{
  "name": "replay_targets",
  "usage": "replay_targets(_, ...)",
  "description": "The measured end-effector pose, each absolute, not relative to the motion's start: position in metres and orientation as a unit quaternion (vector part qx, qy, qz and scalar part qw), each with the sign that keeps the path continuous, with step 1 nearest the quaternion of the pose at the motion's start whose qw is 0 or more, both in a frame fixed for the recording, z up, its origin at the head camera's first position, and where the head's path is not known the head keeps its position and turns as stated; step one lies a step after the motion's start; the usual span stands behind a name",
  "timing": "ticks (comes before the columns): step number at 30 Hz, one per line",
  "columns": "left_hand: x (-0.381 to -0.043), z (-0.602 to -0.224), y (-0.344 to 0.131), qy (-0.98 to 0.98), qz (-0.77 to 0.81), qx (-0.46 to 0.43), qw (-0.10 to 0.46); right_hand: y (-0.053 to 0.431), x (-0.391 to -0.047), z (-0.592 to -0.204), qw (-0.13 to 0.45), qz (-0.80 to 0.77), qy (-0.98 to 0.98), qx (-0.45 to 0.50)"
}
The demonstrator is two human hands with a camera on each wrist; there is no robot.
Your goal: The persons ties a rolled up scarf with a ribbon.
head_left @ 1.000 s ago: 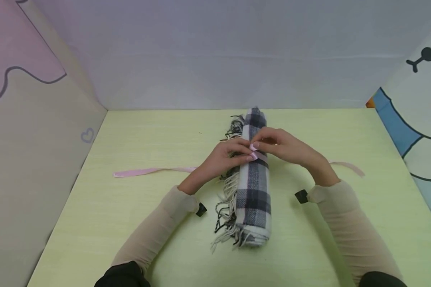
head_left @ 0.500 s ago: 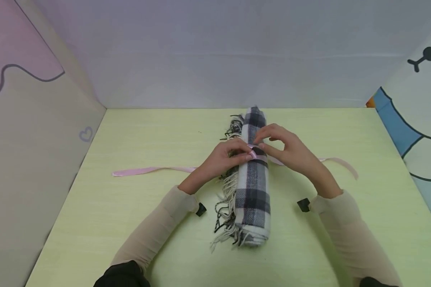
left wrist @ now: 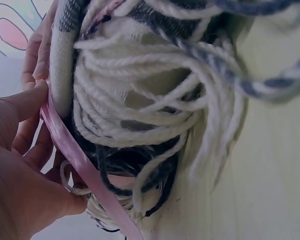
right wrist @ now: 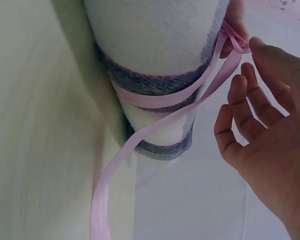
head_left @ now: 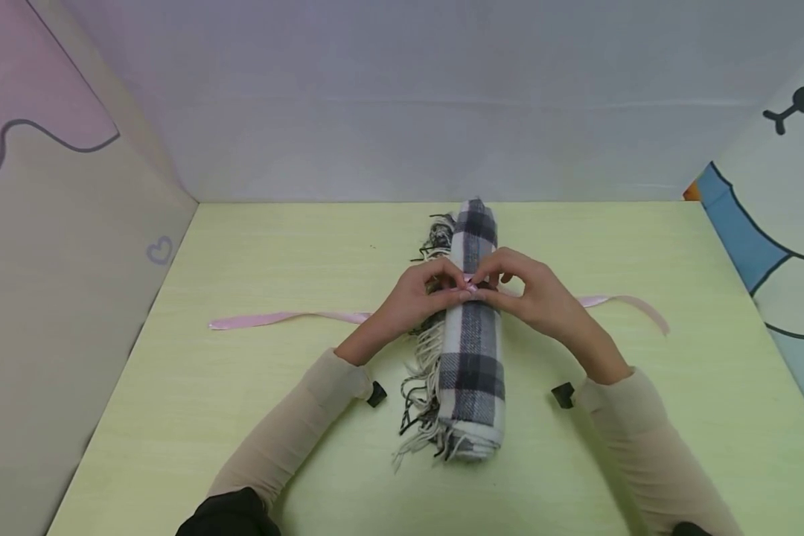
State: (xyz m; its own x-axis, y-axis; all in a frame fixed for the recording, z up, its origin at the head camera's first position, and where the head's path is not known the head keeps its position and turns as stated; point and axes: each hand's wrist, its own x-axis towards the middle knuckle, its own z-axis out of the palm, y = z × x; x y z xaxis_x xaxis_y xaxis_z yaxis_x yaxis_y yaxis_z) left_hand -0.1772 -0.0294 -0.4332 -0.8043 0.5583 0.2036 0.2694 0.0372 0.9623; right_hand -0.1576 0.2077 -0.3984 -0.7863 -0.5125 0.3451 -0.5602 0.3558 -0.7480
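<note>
A rolled plaid scarf (head_left: pixel 472 372) in grey, black and white lies lengthwise on the table, its fringe (head_left: pixel 429 372) spilling out on the left side. Around its upper half runs a pink ribbon (right wrist: pixel 155 100). On top of the roll my left hand (head_left: pixel 425 294) pinches the ribbon between thumb and fingers. Opposite it, my right hand (head_left: pixel 525 290) pinches a small loop of the ribbon, with thumb and forefinger meeting there and the other fingers loosely bent. How the ribbon crosses between the fingertips is partly hidden.
One ribbon tail (head_left: pixel 275 320) stretches left across the pale table (head_left: pixel 174 417); the other tail (head_left: pixel 633 301) curves off to the right. A pale wall (head_left: pixel 442 112) stands behind the table, with printed panels at both sides.
My right hand let go of the ribbon and lifted slightly away, then came back down and took hold of it again beside the left fingertips. The left hand has stayed in place.
</note>
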Motion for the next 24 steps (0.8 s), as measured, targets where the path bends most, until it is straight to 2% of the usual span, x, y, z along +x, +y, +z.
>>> replay_targets(11,-0.1774,-0.4351,-0.0262,0.702,0.652,0.259,0.120,0.2019,-0.1524,-0.4043,0.082,0.452,-0.813,0.359)
replay_targets(16,-0.1773,-0.4347,-0.0277,0.705,0.654,0.239,0.136,0.1997,-0.1503,-0.4018,0.086,0.403,-0.840,0.354)
replay_targets(24,-0.1769,-0.4352,-0.0309,0.701,0.662,0.232,0.129,0.1997,-0.1499,-0.4000,0.090,0.386,-0.844,0.361)
